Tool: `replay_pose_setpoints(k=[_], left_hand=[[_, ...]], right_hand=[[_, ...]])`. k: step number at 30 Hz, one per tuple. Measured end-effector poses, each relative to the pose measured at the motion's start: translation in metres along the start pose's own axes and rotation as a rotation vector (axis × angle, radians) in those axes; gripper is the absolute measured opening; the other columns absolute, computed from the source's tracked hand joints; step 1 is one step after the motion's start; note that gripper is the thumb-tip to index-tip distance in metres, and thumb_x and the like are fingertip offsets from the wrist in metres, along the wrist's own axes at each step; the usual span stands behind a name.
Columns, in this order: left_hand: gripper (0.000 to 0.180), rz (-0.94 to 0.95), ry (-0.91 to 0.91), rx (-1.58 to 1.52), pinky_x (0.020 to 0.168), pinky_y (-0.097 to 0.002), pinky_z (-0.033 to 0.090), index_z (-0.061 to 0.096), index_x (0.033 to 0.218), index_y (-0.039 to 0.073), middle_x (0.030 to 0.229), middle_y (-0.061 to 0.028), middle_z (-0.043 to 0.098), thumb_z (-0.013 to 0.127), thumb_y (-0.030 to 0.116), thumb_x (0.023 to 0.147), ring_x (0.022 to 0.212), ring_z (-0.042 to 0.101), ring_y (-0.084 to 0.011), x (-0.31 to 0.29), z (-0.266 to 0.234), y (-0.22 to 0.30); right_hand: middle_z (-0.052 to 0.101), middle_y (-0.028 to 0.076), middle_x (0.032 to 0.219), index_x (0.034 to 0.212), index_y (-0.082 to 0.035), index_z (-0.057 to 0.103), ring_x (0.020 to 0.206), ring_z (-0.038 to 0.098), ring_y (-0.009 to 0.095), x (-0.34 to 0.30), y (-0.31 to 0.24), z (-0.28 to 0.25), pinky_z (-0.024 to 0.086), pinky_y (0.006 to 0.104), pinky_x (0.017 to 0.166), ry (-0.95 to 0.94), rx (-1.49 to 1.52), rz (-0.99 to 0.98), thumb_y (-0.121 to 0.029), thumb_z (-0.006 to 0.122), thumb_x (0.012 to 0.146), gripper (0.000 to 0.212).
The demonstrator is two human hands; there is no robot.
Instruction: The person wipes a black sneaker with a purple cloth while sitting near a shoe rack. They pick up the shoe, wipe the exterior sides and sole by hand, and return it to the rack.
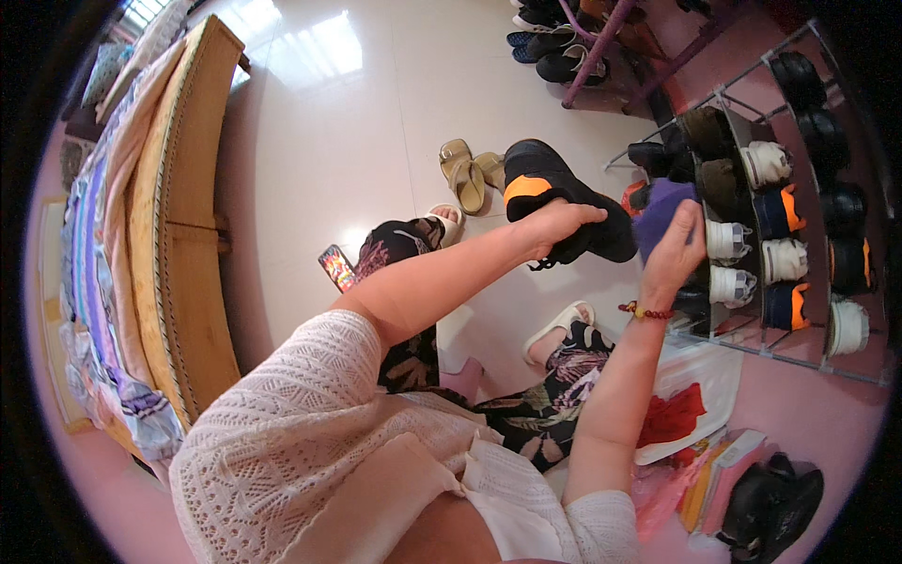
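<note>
My left hand [564, 227] is closed round a black shoe [548, 162] with an orange patch, holding it up in front of me above the floor. Laces hang from its underside. A purple cloth [660, 214] is in my right hand [673, 252], its fingers bent over the fabric. The cloth is close to the dark end of the shoe; whether the two touch I cannot tell.
A shoe rack [742, 99] with white, black and orange shoes stands at the right. Tan sandals [465, 183] lie ahead on the floor. A wooden bed [202, 216] is at the left. A phone [335, 267] rests at my leg. Lower right lies a black bag [772, 506].
</note>
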State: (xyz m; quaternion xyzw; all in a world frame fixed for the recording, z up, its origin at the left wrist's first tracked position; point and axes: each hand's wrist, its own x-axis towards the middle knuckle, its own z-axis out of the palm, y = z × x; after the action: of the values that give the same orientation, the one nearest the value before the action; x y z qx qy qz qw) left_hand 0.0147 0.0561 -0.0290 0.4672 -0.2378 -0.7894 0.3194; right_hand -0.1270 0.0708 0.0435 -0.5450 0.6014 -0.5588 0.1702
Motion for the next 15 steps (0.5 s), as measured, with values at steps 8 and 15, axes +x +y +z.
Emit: replay_pose_setpoints(k=[8, 15], left_hand=[[0.055, -0.035, -0.184, -0.004, 0.079, -0.0304, 0.051, 0.057, 0.115, -0.003, 0.107, -0.0117, 0.064, 0.059, 0.044, 0.087, 0.091, 0.063, -0.0176, -0.013, 0.007, 0.002], [0.067, 0.041, -0.255, -0.156, 0.083, -0.0301, 0.048, 0.055, 0.119, 0.001, 0.112, -0.0085, 0.062, 0.051, 0.059, 0.087, 0.097, 0.060, -0.0155, -0.012, 0.007, -0.003]], right_hand=[[0.058, 0.011, 0.111, 0.122, 0.001, 0.051, 0.104, 0.053, 0.020, 0.006, 0.020, 0.012, 0.040, 0.0303, 0.091, -0.421, 0.066, 0.154, -0.040, 0.048, 0.096, 0.049], [0.046, 0.020, 0.125, 0.133, -0.003, 0.039, 0.109, 0.050, 0.028, -0.001, 0.040, 0.025, 0.042, 0.0368, 0.092, -0.264, -0.155, 0.020, -0.032, 0.064, 0.088, 0.059]])
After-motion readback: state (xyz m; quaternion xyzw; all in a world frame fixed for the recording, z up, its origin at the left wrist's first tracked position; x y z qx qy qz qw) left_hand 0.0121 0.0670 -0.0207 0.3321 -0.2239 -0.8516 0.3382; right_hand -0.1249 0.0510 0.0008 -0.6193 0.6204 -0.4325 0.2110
